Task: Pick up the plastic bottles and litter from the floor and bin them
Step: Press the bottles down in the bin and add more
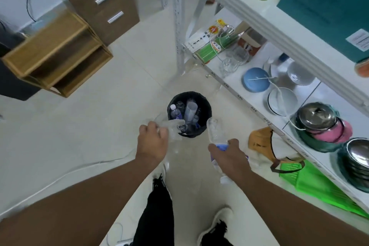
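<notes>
Both hands hold clear plastic bottles beside the round black bin (pixel 207 106).

Left hand (pixel 152 142) grips a crumpled clear bottle (pixel 173 126) at the bin's near rim; right hand (pixel 229 156) clasps a blue-labelled clear bottle (pixel 214 132) just beside it, white shelving (pixel 249 106) close on the right.

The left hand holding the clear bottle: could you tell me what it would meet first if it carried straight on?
Probably the black bin, already holding bottles; depth is unclear from above.

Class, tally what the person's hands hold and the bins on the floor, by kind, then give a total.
Plastic bottles in hand: 2, one in the left hand, one in the right hand
Black bins: 1
Total: 3
</notes>
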Action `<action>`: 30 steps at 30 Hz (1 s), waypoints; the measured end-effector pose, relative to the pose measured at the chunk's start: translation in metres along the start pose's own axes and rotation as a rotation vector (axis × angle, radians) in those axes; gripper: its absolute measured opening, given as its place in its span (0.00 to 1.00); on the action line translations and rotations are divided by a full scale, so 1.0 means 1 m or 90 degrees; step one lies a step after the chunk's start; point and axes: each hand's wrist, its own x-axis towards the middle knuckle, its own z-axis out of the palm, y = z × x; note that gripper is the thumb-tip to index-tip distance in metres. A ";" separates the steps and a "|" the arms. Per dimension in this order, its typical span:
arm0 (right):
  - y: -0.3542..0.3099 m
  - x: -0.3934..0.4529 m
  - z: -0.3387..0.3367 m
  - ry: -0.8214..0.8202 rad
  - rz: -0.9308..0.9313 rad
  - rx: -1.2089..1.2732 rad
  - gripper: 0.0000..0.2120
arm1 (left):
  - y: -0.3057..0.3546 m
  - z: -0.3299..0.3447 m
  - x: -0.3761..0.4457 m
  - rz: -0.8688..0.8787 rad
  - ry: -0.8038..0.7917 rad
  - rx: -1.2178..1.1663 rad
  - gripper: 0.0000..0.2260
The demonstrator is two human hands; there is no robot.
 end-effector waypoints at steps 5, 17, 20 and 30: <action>-0.026 0.049 0.046 -0.006 0.042 0.026 0.30 | -0.017 0.038 0.076 -0.096 -0.062 -0.009 0.12; -0.030 0.270 0.134 -0.011 -0.023 -0.085 0.26 | -0.054 0.219 0.203 0.014 -0.074 -0.093 0.08; -0.025 0.324 0.154 0.003 -0.014 -0.135 0.31 | -0.071 0.272 0.230 0.094 0.027 -0.007 0.08; -0.020 0.399 0.193 0.097 -0.166 -0.465 0.29 | -0.105 0.330 0.273 0.396 -0.036 0.597 0.12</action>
